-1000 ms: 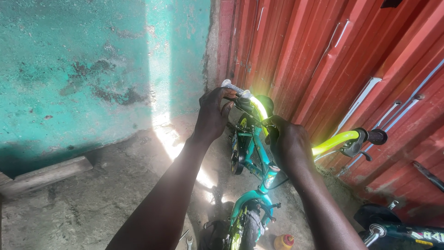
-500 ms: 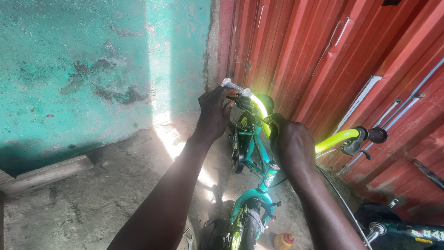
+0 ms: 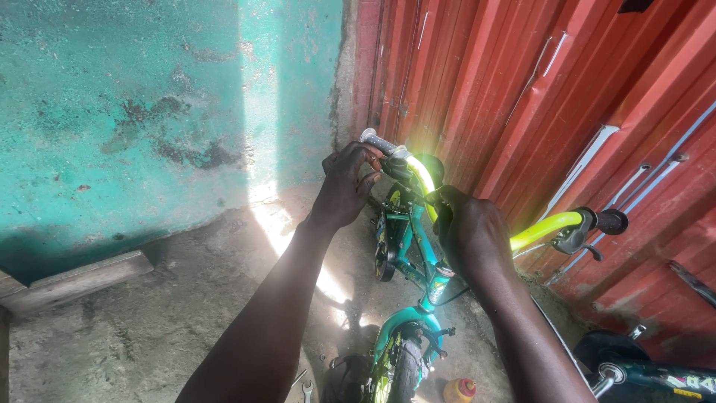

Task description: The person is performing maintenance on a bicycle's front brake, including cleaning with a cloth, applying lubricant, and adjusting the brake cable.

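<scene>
Barely any shift since prior frame: both hands stay on small teal bike [image 3: 406,246].
L hand [image 3: 344,186] curled round bar by grey grip [image 3: 377,141]; R hand [image 3: 470,235] clamps yellow handlebar [image 3: 541,229] centre. I'd steady the bar, twist slow.

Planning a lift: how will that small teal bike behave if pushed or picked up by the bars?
The teal bike probably lifts stiffly as one piece, its frame looking rigid. On two narrow wheels it would likely tip sideways unheld. The yellow handlebar may swivel, so pushing there could turn the front wheel.
</scene>
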